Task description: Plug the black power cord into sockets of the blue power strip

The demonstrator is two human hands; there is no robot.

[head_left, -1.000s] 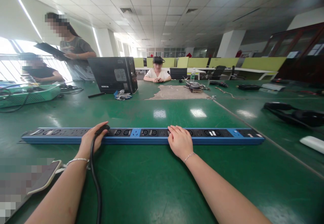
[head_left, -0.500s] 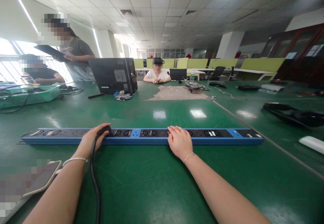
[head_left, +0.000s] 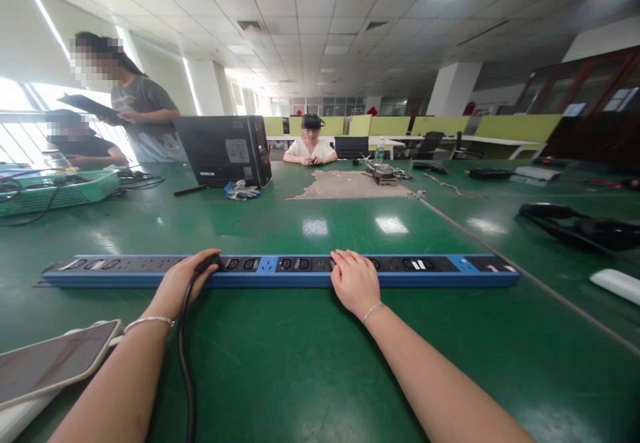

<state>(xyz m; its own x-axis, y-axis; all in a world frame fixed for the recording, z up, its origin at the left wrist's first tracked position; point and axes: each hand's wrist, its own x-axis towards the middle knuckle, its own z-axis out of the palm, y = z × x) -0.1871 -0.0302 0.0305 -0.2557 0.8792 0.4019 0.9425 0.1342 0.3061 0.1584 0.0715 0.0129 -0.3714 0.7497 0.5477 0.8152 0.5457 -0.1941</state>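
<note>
A long blue power strip (head_left: 295, 281) lies crosswise on the green table, its black and blue sockets facing up. My left hand (head_left: 186, 277) is closed round a black plug (head_left: 209, 263), low over the sockets left of the strip's middle. Whether the plug's pins sit in a socket is hidden. From the plug a thick black cord (head_left: 185, 356) runs down toward the near edge of the view. Right of the middle, my right hand (head_left: 356, 279) grips the strip from above, fingers together across its top; the sockets beneath are covered.
A phone (head_left: 60, 356) lies at near left. Beyond the strip stand a black computer case (head_left: 225, 149), gloves (head_left: 243, 190) and a green basket (head_left: 65, 193) with cables. A person (head_left: 311, 146) sits across the table; two others are at far left. Dark gear (head_left: 580, 226) lies at right.
My left hand and the plug have shifted very slightly down and right. My right hand stays in place on the strip. The standing person at far left has moved a little left.
</note>
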